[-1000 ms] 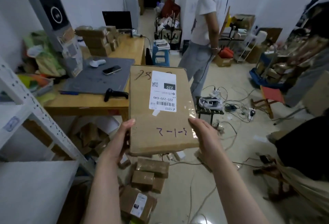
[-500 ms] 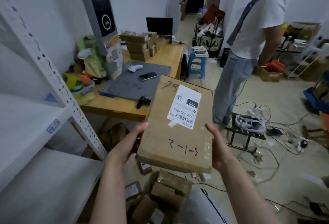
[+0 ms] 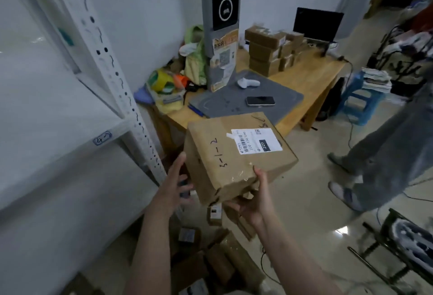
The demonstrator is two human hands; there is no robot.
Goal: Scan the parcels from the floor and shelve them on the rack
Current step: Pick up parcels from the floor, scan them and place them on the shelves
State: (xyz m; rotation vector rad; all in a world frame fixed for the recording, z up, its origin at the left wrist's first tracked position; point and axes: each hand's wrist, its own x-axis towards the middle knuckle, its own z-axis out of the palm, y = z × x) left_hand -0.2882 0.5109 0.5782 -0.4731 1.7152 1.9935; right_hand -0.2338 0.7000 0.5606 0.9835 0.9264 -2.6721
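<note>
Parcel [image 3: 236, 154] is in the air btwn rack [image 3: 131, 112] and bench [image 3: 328, 70], tilted, label [image 3: 255, 141] facing up, "3-1-2" handwritten on top. Right hand [image 3: 253, 201] grips its near corner: fingers underneath, thumb over the top edge, taking the weight. Left hand [image 3: 174, 182] is open w/ fingers straight and spread, right at the parcel's left face; can't tell if it's actually touching.

Progress, as a judgement:
- Pick-up from floor: done for this parcel.
- Scan: can't tell. White scanner [image 3: 247, 82] lies on the grey mat [image 3: 246, 98] on the bench, in nobody's hand. The handwritten code is prob. a shelf slot, which would suggest it's been processed, but that's a guess.
- Shelving: not yet done. Parcel is near the rack but on no shelf. A tag [image 3: 102, 139] on a shelf edge reads approx. "4-", so this may not be the right level.
- Rack boards in view show no parcels, tho most of the rack is out of frame.
- Left to do: plenty. Several floor parcels [image 3: 225, 259] lie below the hands, each needing pick-up, scan, shelf.

Stacked boxes [image 3: 269, 51] on the bench: status unknown.
</note>
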